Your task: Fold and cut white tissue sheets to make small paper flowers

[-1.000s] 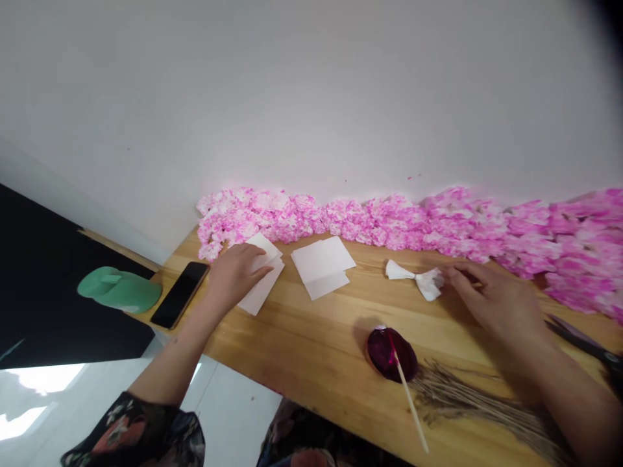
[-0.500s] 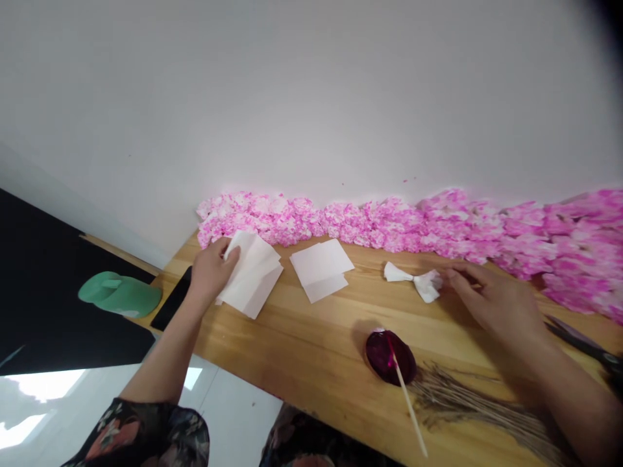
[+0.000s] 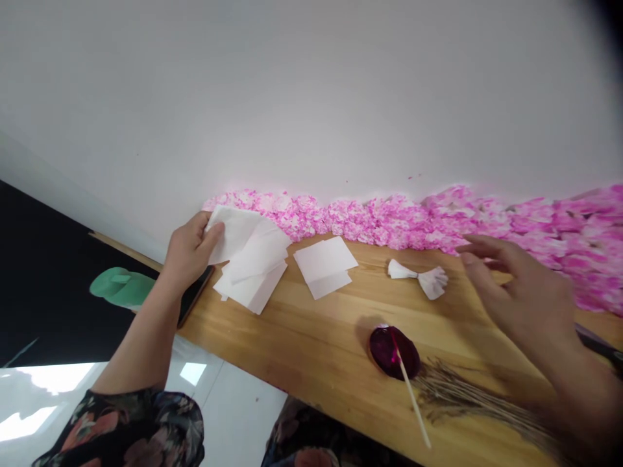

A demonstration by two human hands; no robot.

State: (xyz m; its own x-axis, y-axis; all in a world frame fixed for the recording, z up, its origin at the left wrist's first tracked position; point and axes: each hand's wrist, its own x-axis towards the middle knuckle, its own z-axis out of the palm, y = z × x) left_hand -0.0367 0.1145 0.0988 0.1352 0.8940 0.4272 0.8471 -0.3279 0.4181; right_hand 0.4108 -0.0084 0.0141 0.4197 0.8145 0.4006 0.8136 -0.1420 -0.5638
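My left hand [image 3: 192,250] pinches the edge of some thin white sheets [image 3: 236,230], lifted at the left over a pile of white paper [image 3: 257,285] on the wooden table [image 3: 292,350]. To the right of the pile lies a smaller set of white paper squares [image 3: 326,266]. A white paper bow [image 3: 418,275], narrow in the middle and fanned at its right end, rests on the wood. My right hand [image 3: 520,298] hovers to the right of the bow, not touching it, fingers apart and holding nothing.
Pink and white paper flowers [image 3: 374,220] line the wall. Nearer me are a dish of dark magenta liquid [image 3: 393,352] with a stick [image 3: 413,402] in it and a bundle of dry stems [image 3: 477,395]. Scissors [image 3: 598,344] lie at the right, a green object [image 3: 121,287] at the left.
My left hand has moved left and up, drawing sheets off the pile. My right hand has moved right, away from the bow, and its fingers have spread.
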